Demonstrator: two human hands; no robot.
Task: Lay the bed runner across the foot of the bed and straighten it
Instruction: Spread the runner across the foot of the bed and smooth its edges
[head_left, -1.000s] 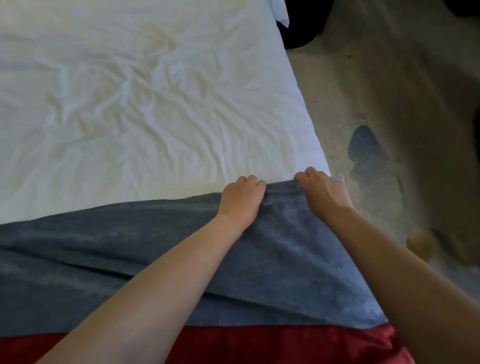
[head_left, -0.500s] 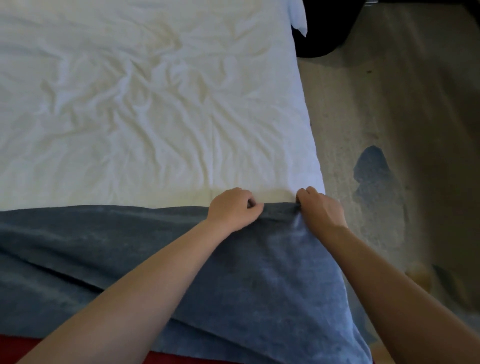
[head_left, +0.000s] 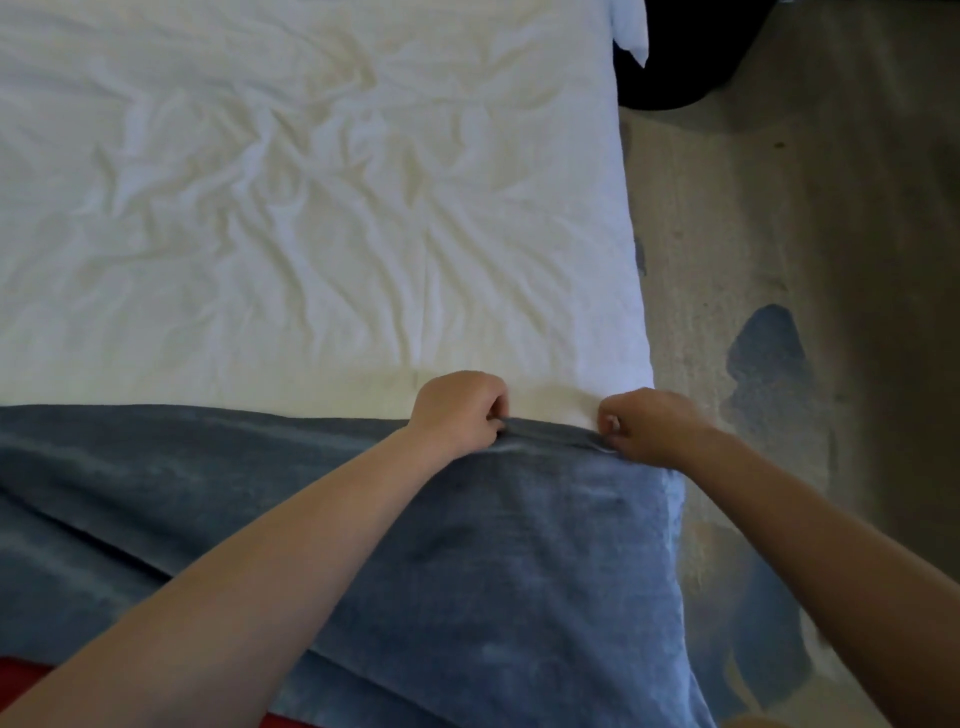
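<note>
The blue-grey bed runner (head_left: 467, 545) lies across the near part of the bed (head_left: 631, 291). Its far edge runs almost straight from the left side of the view to the bed's right edge. Its right end drapes over that edge and hangs down toward the floor (head_left: 727, 208). A long slanting crease crosses the runner's left half, and the cloth is smoother toward the right.

Both hands are on the runner's far edge, close to the bed's right side. The left hand (head_left: 457, 410) has its fingers curled in, with the thumb pinching the hem against them. The right hand (head_left: 649, 426) is just beside the bed's right edge, at the runner's far right corner. Its fingers are curled too and grip the hem there. Between the two hands the hem is gathered into a low ridge. Both bare forearms reach out over the runner from the near side.

Beyond the runner, a wrinkled white sheet (head_left: 311, 208) covers the rest of the bed. A strip of red fabric (head_left: 21, 675) shows past the runner's near edge at the bottom left.

At the bed's far right, a small flap of white cloth (head_left: 631, 31) hangs over the edge. A dark object (head_left: 675, 78) is on the floor there; what it is cannot be told. The floor is pale and mottled, with a dark bluish patch (head_left: 769, 353) to the right of the hands.
</note>
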